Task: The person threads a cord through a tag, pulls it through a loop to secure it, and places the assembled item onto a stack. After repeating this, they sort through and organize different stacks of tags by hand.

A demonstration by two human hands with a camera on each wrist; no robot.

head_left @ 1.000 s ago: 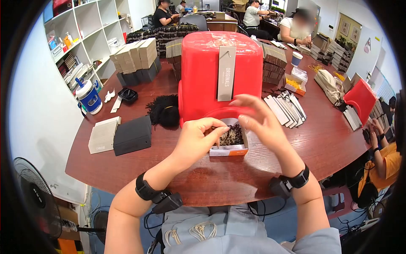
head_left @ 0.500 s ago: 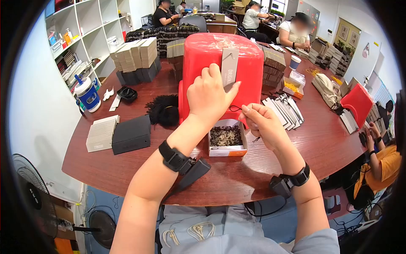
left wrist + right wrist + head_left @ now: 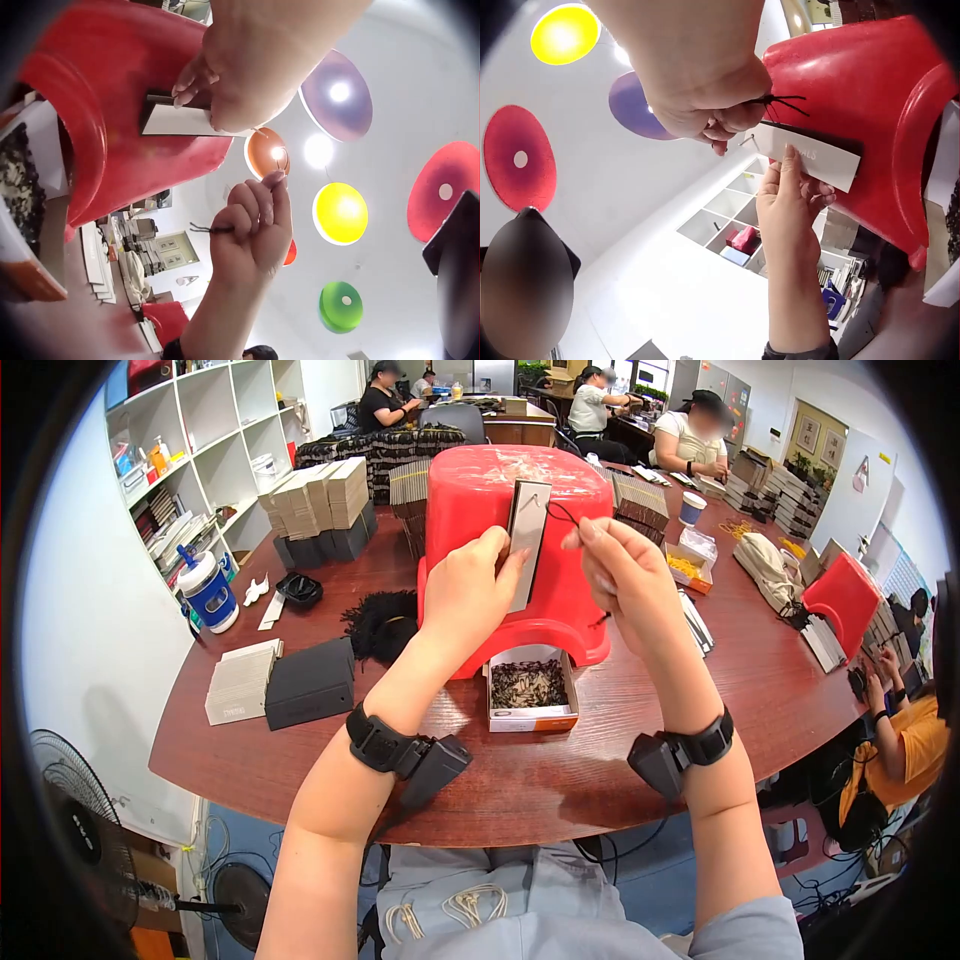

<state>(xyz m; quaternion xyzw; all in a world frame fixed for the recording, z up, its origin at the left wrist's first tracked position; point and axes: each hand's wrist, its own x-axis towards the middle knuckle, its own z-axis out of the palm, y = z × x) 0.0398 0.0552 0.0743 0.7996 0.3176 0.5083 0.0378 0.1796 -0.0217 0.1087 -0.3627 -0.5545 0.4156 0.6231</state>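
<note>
A pale grey printed tag (image 3: pixel 531 520) with a dark layer behind it stands against the side of an upturned red plastic stool (image 3: pixel 470 490). A small metal pin shows at the tag's top end. My left hand (image 3: pixel 468 588) grips the tag by its edges, thumb over the printed face in the right wrist view. To the right, my right hand (image 3: pixel 628 575) pinches a thin black cord (image 3: pixel 563 511), which runs from near the pin to the fingertips. Its dark tail ends (image 3: pixel 787 101) stick out of that hand. Below, a small open box (image 3: pixel 532 725) holds many small dark and tan pieces.
Stacked grey cards (image 3: pixel 243 682) and black cards (image 3: pixel 310 690) lie at the left, near a black tassel bundle (image 3: pixel 385 628). Behind are card stacks (image 3: pixel 318 495). White strips (image 3: pixel 697 625) and a box of yellow bits (image 3: pixel 690 568) are at the right. Other people sit around.
My left hand has moved from over the small box up to the tag and now grips it. My right hand, loosely spread earlier, now pinches the black cord and has risen beside the tag.
</note>
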